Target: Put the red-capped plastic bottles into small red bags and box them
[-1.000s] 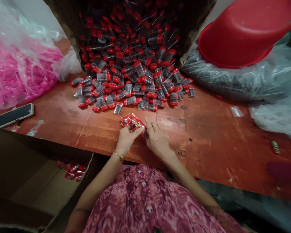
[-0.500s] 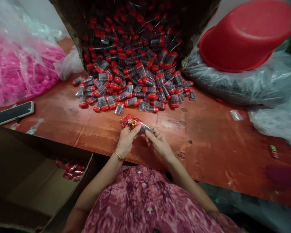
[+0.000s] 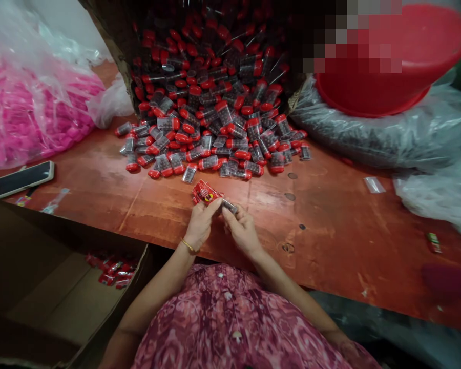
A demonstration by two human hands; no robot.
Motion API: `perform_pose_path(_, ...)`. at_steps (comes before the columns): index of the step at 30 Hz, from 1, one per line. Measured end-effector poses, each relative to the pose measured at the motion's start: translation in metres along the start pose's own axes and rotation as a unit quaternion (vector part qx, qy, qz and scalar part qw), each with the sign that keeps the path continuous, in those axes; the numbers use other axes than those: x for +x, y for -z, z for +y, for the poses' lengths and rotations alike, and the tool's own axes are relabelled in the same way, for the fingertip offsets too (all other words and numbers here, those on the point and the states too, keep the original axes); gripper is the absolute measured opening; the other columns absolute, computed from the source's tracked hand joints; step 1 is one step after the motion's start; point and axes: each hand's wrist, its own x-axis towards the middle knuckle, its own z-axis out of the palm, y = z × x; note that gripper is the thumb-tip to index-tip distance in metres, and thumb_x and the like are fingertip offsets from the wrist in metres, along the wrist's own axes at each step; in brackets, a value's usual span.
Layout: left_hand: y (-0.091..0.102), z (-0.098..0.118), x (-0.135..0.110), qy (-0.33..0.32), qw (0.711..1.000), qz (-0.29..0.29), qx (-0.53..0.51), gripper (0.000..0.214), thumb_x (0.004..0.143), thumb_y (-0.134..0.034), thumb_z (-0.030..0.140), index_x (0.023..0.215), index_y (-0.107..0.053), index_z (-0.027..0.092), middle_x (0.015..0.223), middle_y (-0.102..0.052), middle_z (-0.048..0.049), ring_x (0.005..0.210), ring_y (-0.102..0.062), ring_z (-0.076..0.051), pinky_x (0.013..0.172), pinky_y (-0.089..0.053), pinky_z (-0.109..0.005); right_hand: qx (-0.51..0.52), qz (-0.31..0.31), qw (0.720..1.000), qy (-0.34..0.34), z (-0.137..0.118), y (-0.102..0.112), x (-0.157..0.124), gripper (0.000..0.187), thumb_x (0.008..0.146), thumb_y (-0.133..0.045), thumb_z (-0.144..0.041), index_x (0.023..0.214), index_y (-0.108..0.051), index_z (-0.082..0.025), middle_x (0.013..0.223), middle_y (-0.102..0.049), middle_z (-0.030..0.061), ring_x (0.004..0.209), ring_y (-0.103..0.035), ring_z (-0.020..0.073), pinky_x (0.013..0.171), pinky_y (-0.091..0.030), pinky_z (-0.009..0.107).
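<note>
My left hand [image 3: 201,221] is closed on a bunch of red printed wrappers [image 3: 204,192] with a yellow-and-black mark, thumb on top. My right hand [image 3: 241,229] pinches a small clear container [image 3: 229,206] with dark contents, its near end up against the wrappers and my left fingertips. Whether the container's end is inside a wrapper is hidden by my fingers. Just beyond my hands lies a heap of clear containers with red caps [image 3: 215,123], filled with dark bits, spilling from a large box on its side.
An open cardboard box [image 3: 61,307] at the lower left holds several red packets [image 3: 113,269]. A phone [image 3: 23,179] and a bag of pink pieces [image 3: 34,107] lie at the left. A red tub [image 3: 376,87] rests on a filled plastic bag [image 3: 369,136] at the right.
My right hand has moved slightly left, closer to my left hand, and the container has come with it. The wrappers have tilted a little in my left hand.
</note>
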Motion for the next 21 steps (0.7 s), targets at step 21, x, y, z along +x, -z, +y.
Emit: perform_pose_path(21,-0.002,-0.001,-0.006,-0.029,0.997,0.016,-0.063,0.034,0.059,-0.077,0.040,0.080,-0.070,0.014,0.082,-0.072,-0.0065,0.086,-0.066,-0.020,0.084,-0.047,-0.032,-0.012,0.003,0.999,0.046,0.009,-0.016,-0.006,0.032,0.076,-0.062,-0.051,0.083,-0.055,-0.021,0.057,-0.046,-0.0067,0.047,-0.038,0.0076,0.044,-0.034,0.021)
